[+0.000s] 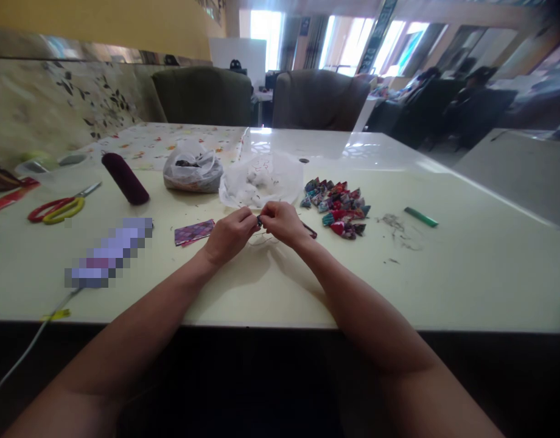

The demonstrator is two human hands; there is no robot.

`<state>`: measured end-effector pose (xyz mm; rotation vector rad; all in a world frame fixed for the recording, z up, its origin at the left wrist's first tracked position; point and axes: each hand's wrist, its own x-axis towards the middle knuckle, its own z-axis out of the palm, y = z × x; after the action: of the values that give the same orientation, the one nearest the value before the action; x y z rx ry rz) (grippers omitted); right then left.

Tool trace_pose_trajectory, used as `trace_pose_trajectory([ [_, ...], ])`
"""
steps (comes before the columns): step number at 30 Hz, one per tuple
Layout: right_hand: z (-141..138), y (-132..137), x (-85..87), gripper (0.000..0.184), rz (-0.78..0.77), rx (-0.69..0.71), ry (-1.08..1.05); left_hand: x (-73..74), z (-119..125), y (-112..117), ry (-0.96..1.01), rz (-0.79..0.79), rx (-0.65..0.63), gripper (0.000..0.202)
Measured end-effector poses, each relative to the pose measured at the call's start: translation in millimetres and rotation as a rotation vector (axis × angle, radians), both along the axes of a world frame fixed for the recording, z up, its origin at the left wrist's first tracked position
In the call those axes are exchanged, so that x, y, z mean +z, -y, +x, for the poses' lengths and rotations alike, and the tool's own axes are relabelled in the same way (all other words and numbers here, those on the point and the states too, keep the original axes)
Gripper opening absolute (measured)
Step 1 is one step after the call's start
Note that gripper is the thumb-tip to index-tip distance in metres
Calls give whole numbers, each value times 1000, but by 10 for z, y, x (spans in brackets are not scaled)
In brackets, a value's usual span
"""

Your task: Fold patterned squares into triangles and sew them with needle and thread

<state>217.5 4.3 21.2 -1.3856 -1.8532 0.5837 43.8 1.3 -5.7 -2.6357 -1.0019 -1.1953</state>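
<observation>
My left hand (234,230) and my right hand (282,220) meet over the table, fingers pinched around a small dark piece (259,221) that looks like cloth. Most of it is hidden by the fingertips. Just behind the hands lies a white plastic bag (262,182) holding white, fluffy stuffing. Beside my left hand are flat patterned fabric pieces (193,232). To the right of my right hand sits a cluster of small, colourful, pointed fabric pieces (337,201). A dark, narrow object (309,230) is partly covered by my right forearm.
Red-and-yellow-handled scissors (64,208), a dark maroon cylinder (125,177) and a blurred-out device (109,252) with a cable lie leftward. Another plastic bag (193,170) stands behind. A green strip-like object (420,216) and loose threads (395,226) lie right. Chairs (321,100) face the table's far edge.
</observation>
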Motion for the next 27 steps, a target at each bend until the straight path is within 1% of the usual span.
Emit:
trace_pose_trajectory([
  [2,0,-17,-19,14,58,0,26,0,3,-3,92,-75,-21,19],
  [6,8,-49,-56,12,187,26,57,-11,-38,-57,398,-275,-32,17],
  [8,5,-51,-71,11,213,51,55,-26,-70,-99,477,-371,-40,17],
  [11,-16,-37,-90,11,234,77,77,-33,-99,-136,485,-448,-40,20],
  [15,-50,-11,-103,11,240,85,109,-7,-91,-120,453,-476,-53,19],
  [18,-66,1,-101,11,229,91,109,-7,-78,-105,511,-575,-69,17],
  [21,-78,9,-99,12,213,91,104,-37,-73,-110,538,-662,-73,20],
  [24,-88,15,-101,11,216,89,92,-64,-71,-123,514,-665,-64,22],
  [27,-89,16,-106,11,226,97,83,-54,-70,-122,505,-663,-47,24],
])
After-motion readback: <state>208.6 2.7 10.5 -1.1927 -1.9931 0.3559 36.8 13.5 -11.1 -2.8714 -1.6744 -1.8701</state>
